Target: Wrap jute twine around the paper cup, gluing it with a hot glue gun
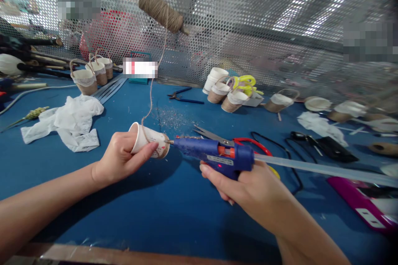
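Observation:
My left hand (124, 153) grips a white paper cup (154, 136) lying on its side, its open mouth to the left. Some brown twine is wound round the base end, and a strand of twine (151, 95) runs up from the cup to a spool (160, 9) on the mesh. In my right hand (239, 182) is a blue hot glue gun (211, 149), with a long clear glue stick (311, 167) out of its back. Its metal nozzle meets the base end of the cup; whether glue is flowing I cannot tell.
Red-handled scissors (214, 136) lie right behind the glue gun, and pliers (186, 97) farther back. White lace (68, 120) is heaped at left. Twine-wrapped cups (85, 82) stand at back left, more (235, 101) at back centre and right. A perforated metal screen (248, 20) closes the back.

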`<state>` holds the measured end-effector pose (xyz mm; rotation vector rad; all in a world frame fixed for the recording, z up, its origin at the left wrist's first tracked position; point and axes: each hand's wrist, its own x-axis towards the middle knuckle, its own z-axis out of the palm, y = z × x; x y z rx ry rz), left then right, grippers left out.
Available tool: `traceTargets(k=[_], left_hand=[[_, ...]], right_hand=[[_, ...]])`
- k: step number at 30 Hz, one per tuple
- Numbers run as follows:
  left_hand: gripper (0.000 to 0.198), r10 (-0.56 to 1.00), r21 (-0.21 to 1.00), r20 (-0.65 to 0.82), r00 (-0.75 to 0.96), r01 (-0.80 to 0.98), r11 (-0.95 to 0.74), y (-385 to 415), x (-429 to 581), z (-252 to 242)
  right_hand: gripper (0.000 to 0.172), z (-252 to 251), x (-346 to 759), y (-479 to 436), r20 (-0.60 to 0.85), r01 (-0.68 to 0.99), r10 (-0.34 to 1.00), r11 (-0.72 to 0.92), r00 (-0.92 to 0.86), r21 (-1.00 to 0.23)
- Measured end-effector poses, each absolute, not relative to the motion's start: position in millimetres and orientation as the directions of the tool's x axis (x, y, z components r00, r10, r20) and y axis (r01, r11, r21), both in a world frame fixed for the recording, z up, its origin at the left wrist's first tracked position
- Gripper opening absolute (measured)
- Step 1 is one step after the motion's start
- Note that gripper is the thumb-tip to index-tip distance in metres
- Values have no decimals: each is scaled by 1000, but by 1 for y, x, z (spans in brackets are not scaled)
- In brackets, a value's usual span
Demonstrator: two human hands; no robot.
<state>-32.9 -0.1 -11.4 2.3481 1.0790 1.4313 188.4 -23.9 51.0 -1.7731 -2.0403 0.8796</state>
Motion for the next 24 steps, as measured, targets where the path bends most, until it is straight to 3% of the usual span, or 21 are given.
traceTargets(k=[24], left_hand=[[27, 618, 463, 714, 328, 440, -769, -3, -31, -8]], right_hand=[[23, 55, 181, -28, -135, 765, 982, 13, -130, -643]])
